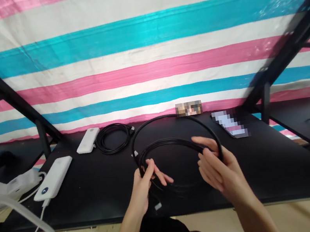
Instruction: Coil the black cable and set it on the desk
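Note:
A black cable (pixel 174 141) is looped into wide rings above the black table (pixel 96 189). My left hand (pixel 145 183) pinches the loops at their left side, thumb and fingers closed round the strands. My right hand (pixel 218 166) holds the right side of the loops, fingers curled round the cable. A pale connector end (pixel 157 206) dangles below my left hand. Another connector (pixel 135 153) shows at the left of the upper ring.
A second coiled black cable (pixel 114 138) lies at the back, beside a white power bank (pixel 88 140). Another white power bank (pixel 54 177) lies at the left with a white cord. White cables and a power strip (pixel 12 185) sit far left. Black frame posts stand at both sides.

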{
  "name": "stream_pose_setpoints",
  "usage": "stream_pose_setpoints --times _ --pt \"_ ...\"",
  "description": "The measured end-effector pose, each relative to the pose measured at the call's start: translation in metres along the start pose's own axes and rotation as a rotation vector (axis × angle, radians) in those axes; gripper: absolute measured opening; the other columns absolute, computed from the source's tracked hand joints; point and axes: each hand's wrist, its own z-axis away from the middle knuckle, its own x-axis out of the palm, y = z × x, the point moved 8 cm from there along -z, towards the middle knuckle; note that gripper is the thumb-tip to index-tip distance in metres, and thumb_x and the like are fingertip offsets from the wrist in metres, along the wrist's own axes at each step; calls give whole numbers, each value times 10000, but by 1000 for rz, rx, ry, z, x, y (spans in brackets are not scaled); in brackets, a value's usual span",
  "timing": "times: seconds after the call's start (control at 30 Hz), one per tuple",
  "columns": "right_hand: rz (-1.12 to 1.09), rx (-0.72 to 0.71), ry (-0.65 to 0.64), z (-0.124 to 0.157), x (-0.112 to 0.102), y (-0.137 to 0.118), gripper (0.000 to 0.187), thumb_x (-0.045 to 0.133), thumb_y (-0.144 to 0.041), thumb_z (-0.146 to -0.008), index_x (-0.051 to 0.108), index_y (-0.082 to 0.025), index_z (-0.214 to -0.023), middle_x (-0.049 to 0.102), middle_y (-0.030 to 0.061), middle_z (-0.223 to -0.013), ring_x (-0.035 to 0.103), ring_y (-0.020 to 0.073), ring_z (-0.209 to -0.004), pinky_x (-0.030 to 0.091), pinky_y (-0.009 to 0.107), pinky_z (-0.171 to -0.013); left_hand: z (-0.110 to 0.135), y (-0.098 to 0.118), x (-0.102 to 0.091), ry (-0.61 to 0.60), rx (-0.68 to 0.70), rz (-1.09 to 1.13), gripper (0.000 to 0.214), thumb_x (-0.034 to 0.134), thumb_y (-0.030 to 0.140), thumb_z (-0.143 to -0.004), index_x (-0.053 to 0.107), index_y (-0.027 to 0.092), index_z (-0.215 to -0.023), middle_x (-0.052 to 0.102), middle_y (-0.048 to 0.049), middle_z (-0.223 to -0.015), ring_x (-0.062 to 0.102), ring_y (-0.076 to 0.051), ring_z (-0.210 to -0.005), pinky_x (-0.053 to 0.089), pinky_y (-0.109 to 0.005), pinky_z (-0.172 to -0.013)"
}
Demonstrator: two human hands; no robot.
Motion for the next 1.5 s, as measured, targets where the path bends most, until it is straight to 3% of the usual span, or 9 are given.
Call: stream_pose_setpoints --times 0.2,0.37,0.53,0.73,0.87,0.97,1.1,1.23,1.5 --pt "371 -68 154 -11 -13 3 709 675 -353 -786 328 -317 -1403 492 -51 -786 425 52 -402 393 189 -334 11 5 2 -93 8 90 385 521 410 -884 384 199 -593 331 92 -339 580 -159 -392 370 -231 -511" --pt "637 -194 128 -12 -4 1 636 635 -337 -818 379 -299 -1399 549 -18 -868 406 50 -455 431 199 -424 16 -2 5 -163 -36 75 332 454 360 -935 419 198 -648 271 122 -328 512 -121 -312 446 -272 -593" --pt "722 -149 123 -15 -6 4 507 616 -330 -826 488 -253 -1311 573 -23 -767 450 63 -449 413 175 -387 16 -7 -1 -150 -98 145 283 518 360 -905 460 187 -689 279 127 -340 440 -90 -278 431 -244 -516" --pt "637 40 43 -21 -4 21 224 597 -413 -840 600 -190 -857 495 -56 -513 441 70 -331 354 159 -296 15 -15 -6 -213 -149 287 354 631 505 -794 527 177 -711 298 123 -360 323 -58 -277 420 -249 -497" --pt "582 155 75 -23 -11 30 458 620 -528 -785 473 -187 -519 442 -37 -367 424 81 -262 305 169 -259 11 -15 -14 -220 -138 327 369 652 506 -768 619 179 -936 426 91 -400 436 -97 -346 451 -282 -577" --pt "553 260 -5 -22 -6 39 520 622 -569 -755 456 -185 -446 444 -17 -336 436 98 -248 332 188 -265 9 -15 -12 -254 -217 328 405 562 563 -815 603 165 -753 363 91 -367 312 -62 -290 389 -225 -452" --pt "618 104 -63 -25 13 28 263 658 -431 -771 659 -170 -805 524 -35 -521 453 81 -355 372 186 -331 7 -20 -8 -242 -365 272 532 490 620 -831 391 187 -537 224 116 -340 99 -24 -261 191 -169 -294" --pt "802 -206 1 -27 28 8 542 666 -304 -794 491 -265 -1306 575 -26 -765 454 88 -525 449 204 -508 5 -21 -8 -215 -410 311 550 502 653 -801 337 197 -539 213 122 -341 79 -17 -260 122 -150 -266" --pt "911 -290 -76 -35 36 11 371 590 -342 -866 601 -269 -1230 617 5 -803 570 129 -657 476 231 -622 7 -4 -8 -415 -348 539 483 505 627 -819 469 162 -692 210 134 -394 42 -17 -299 199 -114 -303"
